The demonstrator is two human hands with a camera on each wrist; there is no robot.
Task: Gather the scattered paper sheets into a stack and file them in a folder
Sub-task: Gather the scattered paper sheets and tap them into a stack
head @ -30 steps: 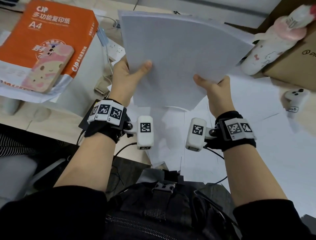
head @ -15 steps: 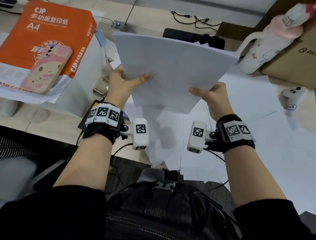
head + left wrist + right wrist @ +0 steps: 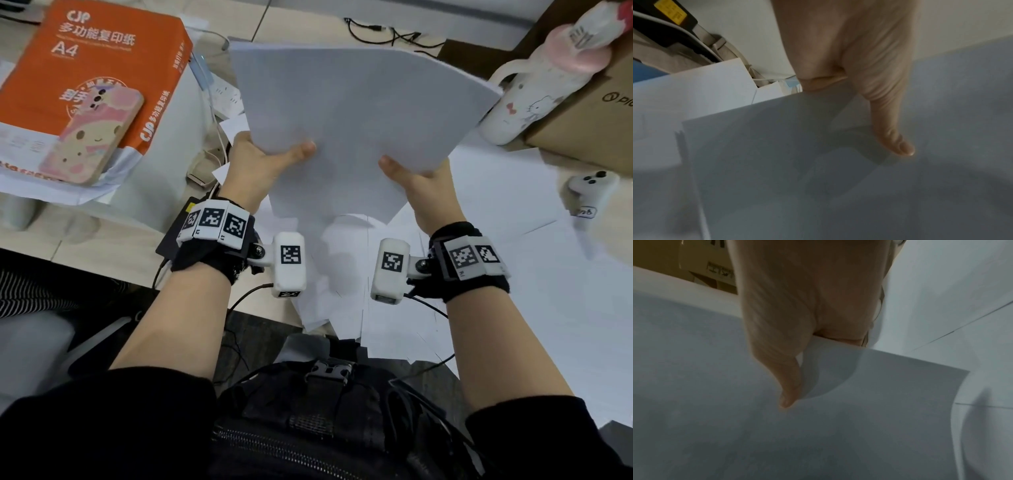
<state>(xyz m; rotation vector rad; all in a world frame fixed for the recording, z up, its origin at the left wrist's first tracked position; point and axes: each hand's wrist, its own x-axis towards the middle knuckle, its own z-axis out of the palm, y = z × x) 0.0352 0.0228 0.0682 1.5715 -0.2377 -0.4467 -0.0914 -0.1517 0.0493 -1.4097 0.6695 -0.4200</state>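
Observation:
A stack of white paper sheets is held up above the desk, tilted with its near corner pointing down. My left hand grips its left edge, thumb on top and fingers hidden behind the stack. My right hand grips the right edge of the stack the same way. More loose sheets lie scattered on the desk below and to the right, some overhanging the front edge. No folder shows in any view.
An orange A4 paper ream with a pink phone on it sits at the left. A white and pink bottle, a cardboard box and a small white controller stand at the right. Cables run along the back.
The stack dipped lower half a second ago and has risen again, still gripped by both hands at the same edges.

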